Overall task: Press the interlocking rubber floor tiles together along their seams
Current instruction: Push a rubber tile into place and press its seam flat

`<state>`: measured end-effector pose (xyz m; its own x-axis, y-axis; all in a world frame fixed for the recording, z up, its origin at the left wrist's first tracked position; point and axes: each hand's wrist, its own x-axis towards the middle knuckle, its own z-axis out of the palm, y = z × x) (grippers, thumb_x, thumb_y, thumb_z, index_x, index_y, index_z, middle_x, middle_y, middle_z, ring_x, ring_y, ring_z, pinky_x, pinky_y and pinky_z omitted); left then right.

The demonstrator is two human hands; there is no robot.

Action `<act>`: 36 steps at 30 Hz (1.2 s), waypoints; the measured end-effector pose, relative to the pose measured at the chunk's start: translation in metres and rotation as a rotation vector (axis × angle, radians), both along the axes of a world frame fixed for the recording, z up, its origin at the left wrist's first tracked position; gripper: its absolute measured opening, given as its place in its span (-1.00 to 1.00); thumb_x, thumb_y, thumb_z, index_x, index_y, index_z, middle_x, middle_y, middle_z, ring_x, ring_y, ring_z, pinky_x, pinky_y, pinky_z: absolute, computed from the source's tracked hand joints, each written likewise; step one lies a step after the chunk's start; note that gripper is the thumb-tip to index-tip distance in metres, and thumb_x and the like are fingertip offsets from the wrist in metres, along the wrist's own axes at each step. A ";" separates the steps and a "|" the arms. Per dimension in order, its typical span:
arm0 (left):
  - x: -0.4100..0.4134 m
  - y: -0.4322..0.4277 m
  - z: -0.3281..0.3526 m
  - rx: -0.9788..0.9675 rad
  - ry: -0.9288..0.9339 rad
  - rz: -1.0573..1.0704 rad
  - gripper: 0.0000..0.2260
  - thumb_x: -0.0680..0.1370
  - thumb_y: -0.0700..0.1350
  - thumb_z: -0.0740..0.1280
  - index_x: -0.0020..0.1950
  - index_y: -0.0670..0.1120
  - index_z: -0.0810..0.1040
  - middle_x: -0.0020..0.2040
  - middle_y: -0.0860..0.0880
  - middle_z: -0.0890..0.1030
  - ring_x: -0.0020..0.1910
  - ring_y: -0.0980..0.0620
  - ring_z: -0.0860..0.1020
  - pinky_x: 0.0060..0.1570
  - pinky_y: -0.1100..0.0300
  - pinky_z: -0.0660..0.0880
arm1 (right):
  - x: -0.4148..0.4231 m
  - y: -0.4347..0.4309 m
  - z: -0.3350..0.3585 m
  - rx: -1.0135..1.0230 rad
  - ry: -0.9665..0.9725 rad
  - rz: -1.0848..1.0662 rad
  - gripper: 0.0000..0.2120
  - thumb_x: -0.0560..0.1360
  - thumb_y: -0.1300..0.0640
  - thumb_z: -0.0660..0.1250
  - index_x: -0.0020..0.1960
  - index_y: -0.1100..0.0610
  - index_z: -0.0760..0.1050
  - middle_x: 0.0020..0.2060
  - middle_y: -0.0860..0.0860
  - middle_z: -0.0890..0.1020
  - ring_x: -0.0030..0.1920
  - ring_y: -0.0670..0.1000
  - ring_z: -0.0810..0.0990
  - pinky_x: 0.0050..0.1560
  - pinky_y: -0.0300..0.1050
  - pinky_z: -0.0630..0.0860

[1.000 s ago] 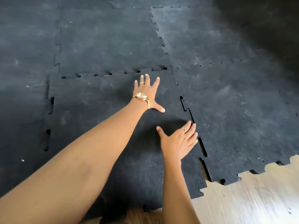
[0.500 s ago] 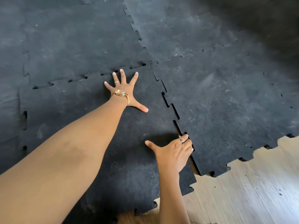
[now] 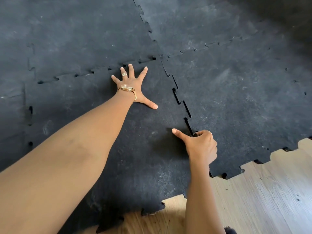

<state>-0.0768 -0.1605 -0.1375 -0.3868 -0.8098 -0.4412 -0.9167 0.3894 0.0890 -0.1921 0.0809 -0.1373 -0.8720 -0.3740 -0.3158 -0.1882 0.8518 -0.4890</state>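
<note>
Black rubber floor tiles with toothed edges cover the floor. My left hand (image 3: 133,85) lies flat, fingers spread wide, on the near tile (image 3: 143,157) close to its far seam (image 3: 81,75), which shows small gaps. The seam (image 3: 181,102) between this tile and the right tile (image 3: 244,107) stands open in dark slots. My right hand (image 3: 202,146) sits at the lower part of that seam. Its fingers curl down into the gap at the near tile's edge, and the thumb stretches out across the tile's top.
Light wooden floor (image 3: 261,200) shows at the bottom right beyond the toothed tile edges. More joined tiles (image 3: 84,39) extend to the far side and left, where another seam (image 3: 30,112) has small holes. A gold watch is on my left wrist.
My right hand went from lying flat beside the seam to hooking its fingers into the gap. My left hand stays flat, now spread wider. The view has shifted leftward and closer.
</note>
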 end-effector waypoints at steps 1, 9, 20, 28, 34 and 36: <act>0.000 0.000 0.002 -0.005 -0.005 -0.010 0.45 -0.24 0.60 0.31 0.49 0.24 -0.33 0.55 -0.19 -0.29 0.50 -0.35 -0.22 0.34 -0.46 -0.14 | 0.000 0.001 0.001 -0.015 -0.001 -0.006 -0.21 0.03 -0.48 0.49 -0.03 0.11 0.52 -0.08 0.04 0.63 0.04 0.17 0.59 -0.13 -0.04 0.39; 0.011 0.008 0.013 0.095 0.043 0.041 0.36 -0.13 0.60 0.33 0.50 0.27 -0.29 0.56 -0.02 -0.30 0.52 -0.28 -0.25 0.34 -0.49 -0.10 | -0.006 0.006 0.010 -0.125 0.136 0.039 -0.28 -0.01 -0.53 0.44 -0.20 0.05 0.52 -0.33 -0.12 0.47 -0.18 0.06 0.54 -0.24 -0.09 0.37; -0.008 0.031 -0.005 0.050 0.014 0.155 0.44 -0.19 0.60 0.31 0.50 0.18 -0.36 0.54 -0.12 -0.35 0.49 -0.35 -0.26 0.20 -0.59 -0.01 | -0.026 0.002 -0.017 -0.062 0.323 0.176 -0.31 0.14 -0.54 0.37 -0.15 0.08 0.54 -0.24 -0.02 0.64 -0.14 0.11 0.58 -0.27 -0.10 0.33; -0.009 0.029 -0.005 0.056 0.018 0.159 0.44 -0.17 0.57 0.36 0.52 0.16 -0.33 0.54 -0.13 -0.33 0.49 -0.37 -0.26 0.19 -0.61 -0.02 | 0.031 0.011 -0.036 0.077 0.397 0.265 -0.22 0.58 -0.30 0.02 0.57 0.22 0.00 0.57 0.13 0.07 0.56 0.15 0.01 0.52 0.18 -0.06; -0.005 0.022 -0.005 0.004 0.012 0.102 0.38 -0.12 0.62 0.28 0.54 0.11 -0.21 0.55 -0.21 -0.22 0.50 -0.38 -0.20 0.27 -0.53 -0.11 | 0.031 0.001 -0.043 0.180 0.430 0.303 -0.17 0.55 -0.40 -0.12 0.58 0.17 -0.11 0.58 0.14 -0.03 0.57 0.14 -0.10 0.52 0.23 -0.17; -0.004 0.014 -0.003 -0.055 0.055 0.074 0.25 -0.04 0.65 0.20 0.52 0.07 0.01 0.54 -0.27 -0.05 0.51 -0.34 -0.12 0.32 -0.49 -0.11 | 0.031 0.003 -0.045 0.187 0.424 0.296 -0.18 0.55 -0.40 -0.14 0.58 0.15 -0.09 0.58 0.14 -0.01 0.57 0.15 -0.06 0.52 0.23 -0.15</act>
